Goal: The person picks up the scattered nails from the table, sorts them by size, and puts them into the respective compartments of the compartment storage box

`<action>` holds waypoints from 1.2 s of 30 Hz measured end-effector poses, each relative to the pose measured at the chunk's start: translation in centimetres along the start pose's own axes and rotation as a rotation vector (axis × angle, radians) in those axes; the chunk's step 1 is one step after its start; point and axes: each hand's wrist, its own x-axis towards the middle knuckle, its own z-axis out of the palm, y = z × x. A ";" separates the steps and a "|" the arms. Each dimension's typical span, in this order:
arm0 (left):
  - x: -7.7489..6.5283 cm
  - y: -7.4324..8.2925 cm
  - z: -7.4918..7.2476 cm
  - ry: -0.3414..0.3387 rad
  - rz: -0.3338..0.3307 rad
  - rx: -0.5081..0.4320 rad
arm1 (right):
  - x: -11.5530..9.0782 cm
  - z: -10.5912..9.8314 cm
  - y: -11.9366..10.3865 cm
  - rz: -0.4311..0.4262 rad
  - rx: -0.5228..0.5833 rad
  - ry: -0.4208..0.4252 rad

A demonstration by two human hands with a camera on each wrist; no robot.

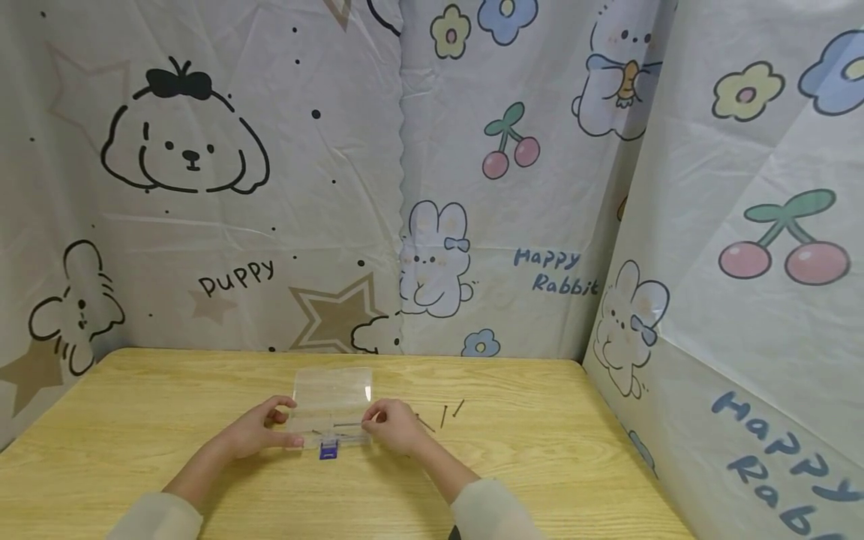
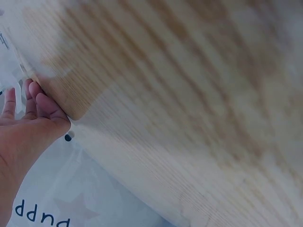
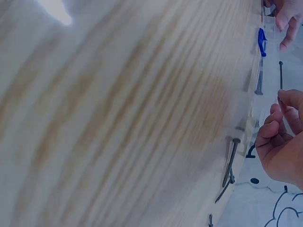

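A clear plastic box (image 1: 307, 414) stands on the table with its lid (image 1: 332, 386) raised at the back and a blue latch (image 1: 328, 450) at its front. My left hand (image 1: 253, 433) holds the box's left side, thumb at the front corner and fingers farther back. Between thumb and fingers, my right hand (image 1: 394, 426) pinches a nail (image 3: 281, 75) by one end, its shaft pointing left over the box. Inside lie a few more nails (image 3: 259, 82). In the left wrist view, the left hand (image 2: 28, 123) shows at the edge, the box mostly out of frame.
To the right of the box, several loose nails (image 1: 443, 417) lie on the wooden table (image 1: 526, 450). Behind and beside it hang printed cloth walls (image 1: 324, 225) with cartoon animals and flowers.
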 end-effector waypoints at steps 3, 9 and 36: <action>0.0 -0.1 0.0 0.001 0.003 -0.002 | 0.2 0.5 -0.1 0.004 -0.022 0.012; 0.1 -0.1 0.0 -0.003 0.010 -0.013 | 0.2 0.9 -0.3 0.042 -0.057 0.039; 0.0 0.1 0.0 -0.001 0.008 0.004 | 0.0 0.8 -0.6 0.044 -0.058 0.037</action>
